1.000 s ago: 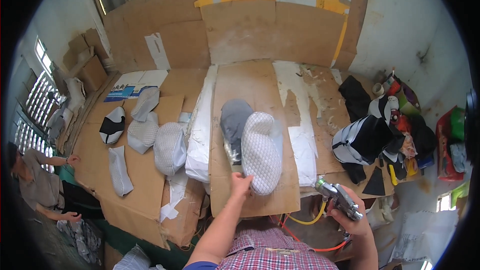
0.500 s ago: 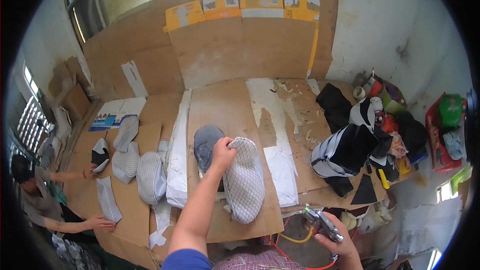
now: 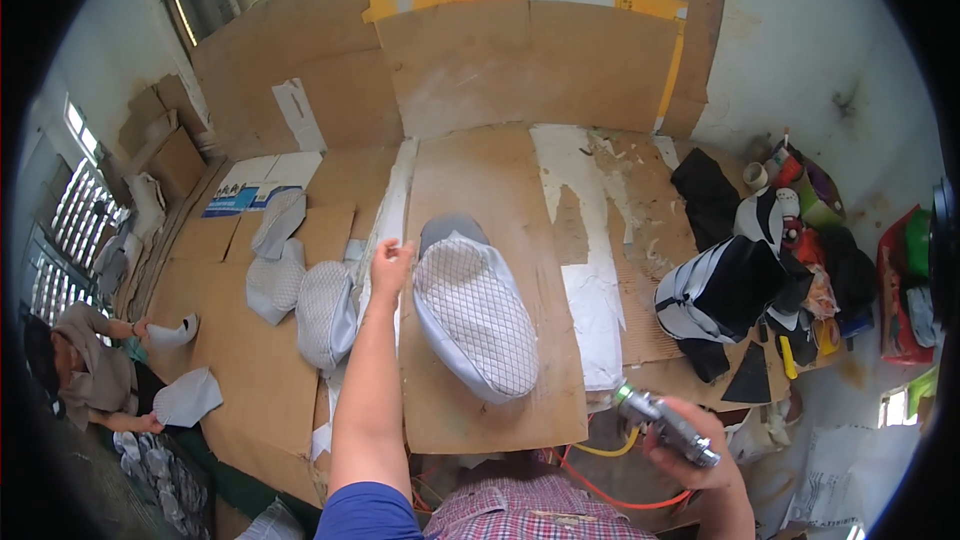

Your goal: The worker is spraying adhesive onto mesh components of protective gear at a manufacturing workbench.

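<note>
Two hands work: left hand [image 3: 390,265] rests open-fingered beside the quilted seat cover [image 3: 470,315]; right hand [image 3: 690,440] clamps a spray gun [image 3: 665,425], best kept level.

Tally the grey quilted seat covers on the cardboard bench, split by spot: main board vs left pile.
Seat cover on the main board, by the left hand: 1
Seat covers in the left pile: 3
Total: 4
</note>
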The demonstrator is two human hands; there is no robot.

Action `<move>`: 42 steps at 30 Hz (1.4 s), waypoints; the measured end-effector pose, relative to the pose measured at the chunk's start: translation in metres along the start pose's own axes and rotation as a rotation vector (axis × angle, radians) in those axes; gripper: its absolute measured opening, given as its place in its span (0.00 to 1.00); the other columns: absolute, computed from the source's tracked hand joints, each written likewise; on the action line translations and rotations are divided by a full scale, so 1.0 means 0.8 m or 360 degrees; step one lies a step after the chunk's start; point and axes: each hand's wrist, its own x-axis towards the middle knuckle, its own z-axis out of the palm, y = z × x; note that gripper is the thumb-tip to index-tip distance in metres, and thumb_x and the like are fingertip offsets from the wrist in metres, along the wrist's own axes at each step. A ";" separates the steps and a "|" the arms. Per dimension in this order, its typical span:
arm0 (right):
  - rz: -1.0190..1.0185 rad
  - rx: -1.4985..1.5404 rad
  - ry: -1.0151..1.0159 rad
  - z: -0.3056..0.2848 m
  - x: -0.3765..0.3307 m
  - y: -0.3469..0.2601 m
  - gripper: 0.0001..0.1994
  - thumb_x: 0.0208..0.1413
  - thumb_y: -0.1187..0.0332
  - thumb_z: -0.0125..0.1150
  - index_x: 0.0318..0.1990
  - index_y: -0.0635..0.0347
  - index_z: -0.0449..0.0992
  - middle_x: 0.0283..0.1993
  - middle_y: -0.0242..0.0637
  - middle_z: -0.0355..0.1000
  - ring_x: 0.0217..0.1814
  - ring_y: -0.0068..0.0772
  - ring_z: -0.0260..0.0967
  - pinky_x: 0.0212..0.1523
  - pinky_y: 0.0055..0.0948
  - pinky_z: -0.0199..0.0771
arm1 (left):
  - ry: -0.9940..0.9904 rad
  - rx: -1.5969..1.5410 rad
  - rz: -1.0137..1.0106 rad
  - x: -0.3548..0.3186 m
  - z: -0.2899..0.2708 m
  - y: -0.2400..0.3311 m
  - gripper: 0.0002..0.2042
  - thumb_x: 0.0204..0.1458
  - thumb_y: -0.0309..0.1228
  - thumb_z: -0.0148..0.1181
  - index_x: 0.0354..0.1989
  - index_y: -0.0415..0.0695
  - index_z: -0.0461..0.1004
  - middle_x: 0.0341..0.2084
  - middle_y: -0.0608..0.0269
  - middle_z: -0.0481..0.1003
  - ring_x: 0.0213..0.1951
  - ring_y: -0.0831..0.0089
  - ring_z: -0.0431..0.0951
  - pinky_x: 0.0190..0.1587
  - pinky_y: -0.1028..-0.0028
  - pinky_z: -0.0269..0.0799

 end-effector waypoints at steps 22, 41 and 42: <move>0.0175 -0.0065 0.0259 0.016 -0.102 -0.022 0.24 0.38 0.79 0.60 0.48 0.66 0.66 0.29 0.32 0.70 0.30 0.21 0.67 0.33 0.20 0.67 | 0.0322 -0.0472 -0.1005 -0.308 -0.193 -0.117 0.05 0.43 0.21 0.53 0.30 0.40 0.68 0.20 0.66 0.69 0.14 0.81 0.68 0.13 0.84 0.62; 0.0133 -0.0011 0.0453 0.005 -0.184 -0.007 0.29 0.38 0.75 0.61 0.53 0.64 0.61 0.29 0.36 0.68 0.29 0.25 0.67 0.32 0.24 0.68 | -0.0538 -0.0391 -0.1131 -0.326 0.025 -0.053 0.09 0.45 0.34 0.57 0.33 0.44 0.71 0.20 0.67 0.71 0.20 0.79 0.69 0.22 0.81 0.63; 0.0155 -0.0082 0.0380 -0.001 -0.187 -0.009 0.28 0.38 0.75 0.61 0.52 0.64 0.62 0.30 0.34 0.69 0.30 0.22 0.67 0.33 0.22 0.67 | -0.0543 -0.0467 -0.1192 -0.327 0.045 -0.041 0.08 0.45 0.33 0.58 0.32 0.44 0.71 0.19 0.67 0.70 0.19 0.79 0.68 0.21 0.82 0.62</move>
